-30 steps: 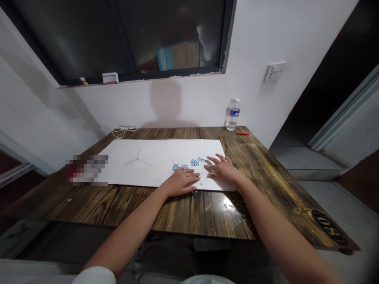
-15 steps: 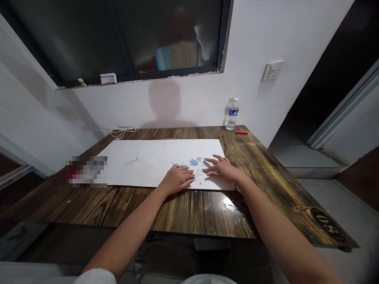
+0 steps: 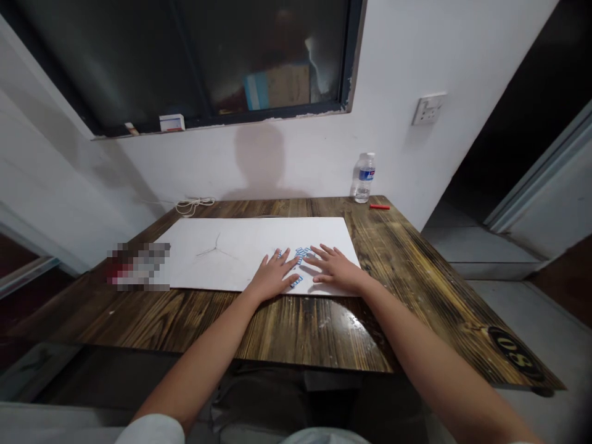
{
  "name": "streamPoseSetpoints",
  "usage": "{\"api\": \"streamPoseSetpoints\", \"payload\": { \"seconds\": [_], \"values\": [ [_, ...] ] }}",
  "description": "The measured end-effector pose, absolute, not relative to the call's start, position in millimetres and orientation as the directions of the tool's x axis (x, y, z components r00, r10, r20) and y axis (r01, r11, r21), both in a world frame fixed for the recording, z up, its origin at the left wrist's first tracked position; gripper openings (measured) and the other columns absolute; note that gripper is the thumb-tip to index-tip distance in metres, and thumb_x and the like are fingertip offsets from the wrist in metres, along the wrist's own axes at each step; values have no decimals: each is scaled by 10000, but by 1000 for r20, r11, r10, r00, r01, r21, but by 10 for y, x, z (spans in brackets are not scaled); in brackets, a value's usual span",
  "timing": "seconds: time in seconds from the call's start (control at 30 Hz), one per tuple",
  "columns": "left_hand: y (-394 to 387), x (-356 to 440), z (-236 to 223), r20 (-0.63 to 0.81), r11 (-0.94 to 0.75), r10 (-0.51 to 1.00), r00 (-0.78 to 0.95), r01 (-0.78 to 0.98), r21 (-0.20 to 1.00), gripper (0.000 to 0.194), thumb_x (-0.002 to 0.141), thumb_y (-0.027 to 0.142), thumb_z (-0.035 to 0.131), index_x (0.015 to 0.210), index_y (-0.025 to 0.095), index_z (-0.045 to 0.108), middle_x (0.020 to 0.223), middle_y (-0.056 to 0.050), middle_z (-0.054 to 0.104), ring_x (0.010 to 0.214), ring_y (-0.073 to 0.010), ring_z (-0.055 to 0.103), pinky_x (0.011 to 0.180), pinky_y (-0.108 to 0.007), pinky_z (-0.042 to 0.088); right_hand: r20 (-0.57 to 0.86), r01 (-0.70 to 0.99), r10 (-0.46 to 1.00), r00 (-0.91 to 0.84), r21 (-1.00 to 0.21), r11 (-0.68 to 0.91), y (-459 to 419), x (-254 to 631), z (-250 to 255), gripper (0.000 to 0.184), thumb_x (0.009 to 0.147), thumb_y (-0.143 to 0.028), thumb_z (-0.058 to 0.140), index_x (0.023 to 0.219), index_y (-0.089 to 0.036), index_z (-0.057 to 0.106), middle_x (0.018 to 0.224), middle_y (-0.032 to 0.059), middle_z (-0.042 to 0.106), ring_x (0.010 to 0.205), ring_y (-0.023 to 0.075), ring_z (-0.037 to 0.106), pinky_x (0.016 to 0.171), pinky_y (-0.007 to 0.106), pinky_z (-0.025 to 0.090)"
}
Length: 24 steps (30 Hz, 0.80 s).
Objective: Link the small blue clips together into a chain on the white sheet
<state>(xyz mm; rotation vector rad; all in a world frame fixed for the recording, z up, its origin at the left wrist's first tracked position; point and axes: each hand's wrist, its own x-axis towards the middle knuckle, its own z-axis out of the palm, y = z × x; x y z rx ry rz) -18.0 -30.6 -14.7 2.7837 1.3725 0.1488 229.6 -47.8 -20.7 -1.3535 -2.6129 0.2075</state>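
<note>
Several small white tile-like pieces with blue edges (image 3: 304, 251) lie in a loose cluster on a white board (image 3: 250, 237). My left hand (image 3: 272, 276) rests flat over the near part of the board, fingers spread, with a few pieces showing around its fingertips and under its thumb. From the other side my right hand (image 3: 340, 270) reaches in, palm down and fingers apart, its fingertips touching or just over the cluster. Parts of the pieces are hidden beneath the fingers, and their exact kind is too small to make out.
Dark branching lines (image 3: 216, 248) mark the board's left half. Behind it on the wooden table (image 3: 319, 330) are a coiled white cord (image 3: 194, 203), a water bottle (image 3: 365, 179) and a red pen-like stick (image 3: 380, 207). A blurred patch covers something at the left.
Both hands have spread their fingers wider, and my right hand has moved left, closer to my left hand. The blue-edged pieces have shifted and sit closer together between the hands.
</note>
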Motion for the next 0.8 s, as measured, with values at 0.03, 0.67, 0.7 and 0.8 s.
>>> {"api": "streamPoseSetpoints", "payload": {
  "seconds": [0.03, 0.67, 0.7, 0.8],
  "values": [
    [-300, -175, -151, 95, -586, 809, 579, 807, 73, 577, 901, 592, 273, 1417, 340, 325, 1526, -41, 236, 1393, -304, 191, 1077, -535, 199, 124, 796, 821, -558, -201, 571, -470, 2278, -207, 718, 834, -692, 353, 1451, -340, 240, 1543, 41, 157, 1409, 323, 108, 1089, 565, 157],
    [-223, -172, -244, 128, -443, 891, 436, 896, 34, 664, 881, 625, 253, 1417, 241, 332, 1498, -106, 298, 1373, -277, 255, 1067, -499, 230, 135, 779, 803, -580, -197, 596, -478, 2166, -237, 765, 836, -703, 323, 1460, -268, 242, 1509, 81, 271, 1389, 297, 203, 1084, 558, 169],
    [-222, -173, -250, 128, -445, 890, 438, 895, 25, 656, 878, 631, 249, 1401, 251, 362, 1495, -100, 305, 1370, -283, 260, 1063, -502, 233, 127, 778, 803, -583, -197, 596, -476, 2162, -244, 736, 842, -695, 321, 1450, -282, 269, 1508, 77, 275, 1385, 296, 216, 1078, 556, 186],
    [-225, -175, -251, 133, -424, 899, 417, 905, 24, 650, 873, 638, 252, 1395, 270, 374, 1500, -95, 295, 1367, -301, 259, 1055, -513, 237, 117, 805, 825, -553, -180, 565, -473, 2171, -254, 670, 851, -676, 338, 1426, -333, 315, 1518, 69, 251, 1382, 312, 220, 1067, 559, 199]
  ]
}}
